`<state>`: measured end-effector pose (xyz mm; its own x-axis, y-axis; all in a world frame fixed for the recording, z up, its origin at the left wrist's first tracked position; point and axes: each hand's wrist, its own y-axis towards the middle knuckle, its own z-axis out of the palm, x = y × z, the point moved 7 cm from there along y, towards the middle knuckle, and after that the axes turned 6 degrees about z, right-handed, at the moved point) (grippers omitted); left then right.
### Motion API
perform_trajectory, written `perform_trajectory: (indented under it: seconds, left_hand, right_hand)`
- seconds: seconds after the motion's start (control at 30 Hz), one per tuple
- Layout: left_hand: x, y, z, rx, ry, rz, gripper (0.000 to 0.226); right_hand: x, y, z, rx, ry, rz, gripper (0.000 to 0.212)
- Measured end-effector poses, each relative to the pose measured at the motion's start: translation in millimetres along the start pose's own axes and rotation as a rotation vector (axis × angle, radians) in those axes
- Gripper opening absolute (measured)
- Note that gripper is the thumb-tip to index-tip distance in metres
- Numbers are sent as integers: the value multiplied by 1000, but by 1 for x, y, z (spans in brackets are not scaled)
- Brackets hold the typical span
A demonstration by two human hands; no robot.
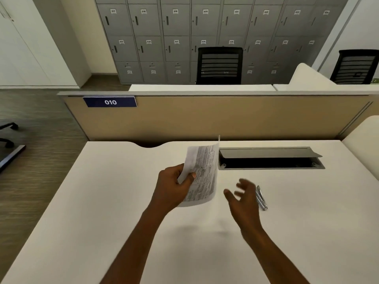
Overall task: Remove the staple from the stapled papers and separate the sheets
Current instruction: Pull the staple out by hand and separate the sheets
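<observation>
Two hands show, the left hand [174,187] and the right hand [244,199]. There is one sheaf of printed papers [205,175] (how many sheets it holds cannot be told). One silver metal tool [261,198] lies on the one worktop [123,201]. One cable tray [270,160] has one raised flap. There is one blue number plate [110,102]. Two black mesh chairs stand behind: one chair [219,65] mid-frame, a second chair [355,66] far right. The lockers [176,23] show two full rows of eight numbered doors each, and five numbered doors below.
</observation>
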<state>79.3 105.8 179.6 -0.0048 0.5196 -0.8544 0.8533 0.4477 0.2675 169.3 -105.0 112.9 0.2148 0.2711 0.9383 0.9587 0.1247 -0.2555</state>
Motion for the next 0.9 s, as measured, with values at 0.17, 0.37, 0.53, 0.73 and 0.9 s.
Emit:
perform_trajectory:
  seconds: [0.17,0.37,0.53,0.73,0.9]
  left_hand:
    - [-28,13,-16,124,142,93,21]
    - [-59,27,-23,335,343,180,24]
    - [-70,34,-23,441,468,206,28]
    - [-63,33,-12,495,540,215,31]
    - [-45,33,-16,519,537,164,21]
  right_hand:
    - [119,-16,-11,73,-256,-686,66]
    - [166,-17,2,383,-423,-746,65]
    - [162,-16,10,515,-283,-727,39]
    - [134,-11,8,499,-14,-636,19]
    - [110,-1,2,418,51,-566,18]
